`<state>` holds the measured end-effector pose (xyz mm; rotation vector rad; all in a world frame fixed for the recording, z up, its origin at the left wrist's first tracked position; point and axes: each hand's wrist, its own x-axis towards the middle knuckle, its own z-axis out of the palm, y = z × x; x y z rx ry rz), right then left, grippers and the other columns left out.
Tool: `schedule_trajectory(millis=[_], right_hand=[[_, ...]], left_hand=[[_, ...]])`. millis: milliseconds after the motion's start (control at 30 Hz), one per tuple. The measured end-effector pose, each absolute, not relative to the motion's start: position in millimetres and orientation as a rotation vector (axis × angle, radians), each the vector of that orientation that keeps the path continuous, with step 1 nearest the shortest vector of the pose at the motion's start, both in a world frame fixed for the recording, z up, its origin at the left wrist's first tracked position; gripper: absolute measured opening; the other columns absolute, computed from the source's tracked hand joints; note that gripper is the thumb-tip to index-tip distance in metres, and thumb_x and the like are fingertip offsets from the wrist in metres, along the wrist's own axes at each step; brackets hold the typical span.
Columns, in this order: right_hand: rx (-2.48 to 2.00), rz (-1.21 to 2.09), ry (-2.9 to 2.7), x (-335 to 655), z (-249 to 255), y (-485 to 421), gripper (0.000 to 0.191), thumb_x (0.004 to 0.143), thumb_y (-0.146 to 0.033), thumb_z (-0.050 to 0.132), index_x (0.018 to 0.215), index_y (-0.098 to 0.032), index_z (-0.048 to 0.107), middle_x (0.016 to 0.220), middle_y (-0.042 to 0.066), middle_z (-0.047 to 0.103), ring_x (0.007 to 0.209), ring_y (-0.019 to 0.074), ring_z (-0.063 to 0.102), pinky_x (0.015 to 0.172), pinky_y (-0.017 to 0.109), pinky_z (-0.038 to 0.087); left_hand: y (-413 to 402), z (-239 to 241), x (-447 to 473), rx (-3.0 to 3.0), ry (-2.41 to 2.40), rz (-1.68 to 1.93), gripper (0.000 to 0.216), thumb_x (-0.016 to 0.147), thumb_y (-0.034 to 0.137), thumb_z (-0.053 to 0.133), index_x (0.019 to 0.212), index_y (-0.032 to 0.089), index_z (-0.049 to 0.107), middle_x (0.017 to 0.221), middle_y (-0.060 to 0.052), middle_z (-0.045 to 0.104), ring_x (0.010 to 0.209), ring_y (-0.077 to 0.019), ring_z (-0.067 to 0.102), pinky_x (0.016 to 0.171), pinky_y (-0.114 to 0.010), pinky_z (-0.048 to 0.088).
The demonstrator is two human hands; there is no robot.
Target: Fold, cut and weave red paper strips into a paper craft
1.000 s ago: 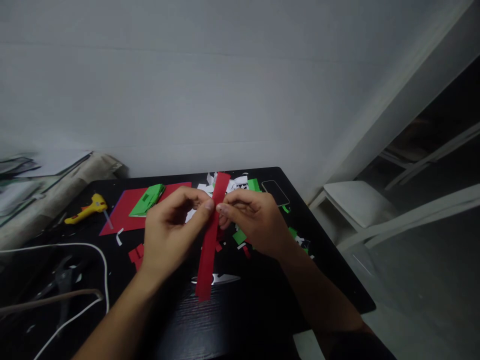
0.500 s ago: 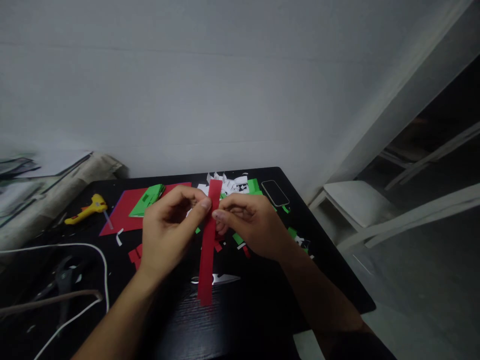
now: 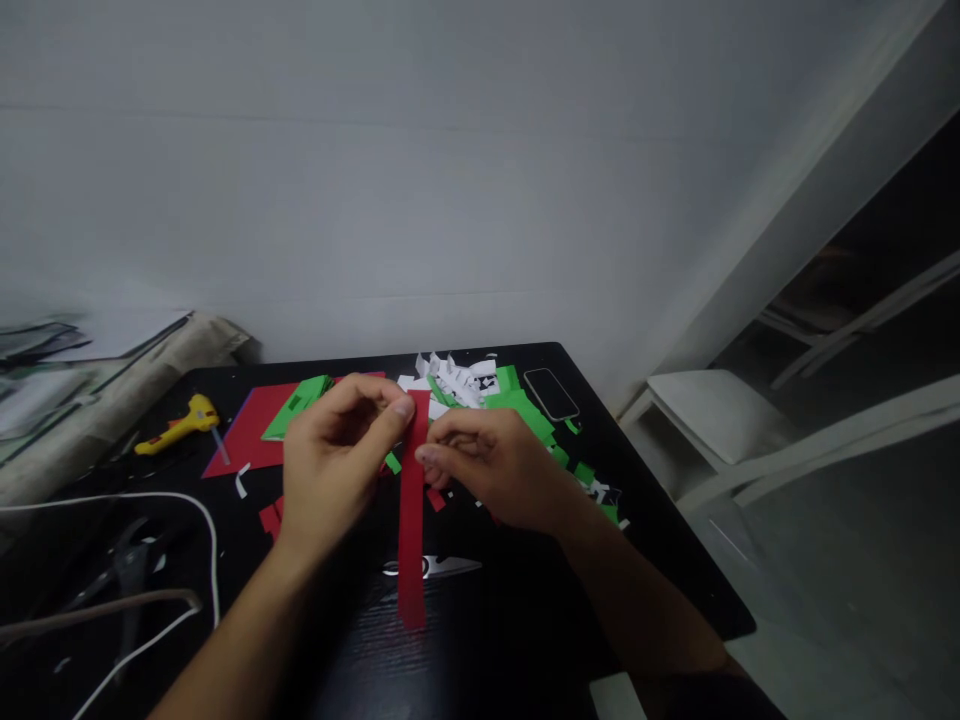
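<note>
A long red paper strip point(image 3: 412, 520) runs from my fingertips down toward me over the black table point(image 3: 525, 620). My left hand point(image 3: 334, 465) pinches the strip's upper end from the left. From the right, my right hand point(image 3: 491, 465) pinches it just below that. Both hands have their fingers curled closed on the strip. Behind the hands lies a heap of white and green paper scraps point(image 3: 480, 385).
A red sheet point(image 3: 244, 435) with a green folded piece point(image 3: 296, 405) lies at the back left, beside a yellow glue gun point(image 3: 176, 422). A phone point(image 3: 551, 393) lies at the back right. Scissors point(image 3: 435, 567), a white cable point(image 3: 187, 540) and a white chair point(image 3: 712, 410) are nearby.
The strip has swung from a slant to nearly straight and slid down through my fingers. Less of it sticks up above my hands, and both hands have shifted slightly left and lower.
</note>
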<state>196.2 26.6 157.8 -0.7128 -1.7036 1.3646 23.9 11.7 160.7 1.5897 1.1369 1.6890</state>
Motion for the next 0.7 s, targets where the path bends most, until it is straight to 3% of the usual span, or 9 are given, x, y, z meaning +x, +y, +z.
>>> schedule_trajectory(millis=[700], right_hand=[[-0.773, 1.392, -1.732, 204.2, 162.5, 28.1, 0.012, 0.086, -0.024, 0.079, 0.08, -0.017, 0.071, 0.069, -0.001, 0.069, 0.064, 0.0128, 0.067, 0.065, 0.026, 0.055]], left_hand=[[13.8, 158.7, 27.5, 1.664, 1.157, 1.644, 0.008, 0.09, 0.026, 0.074, 0.086, 0.021, 0.071, 0.077, 0.001, 0.067, 0.069, -0.0115, 0.06, 0.064, -0.023, 0.05]])
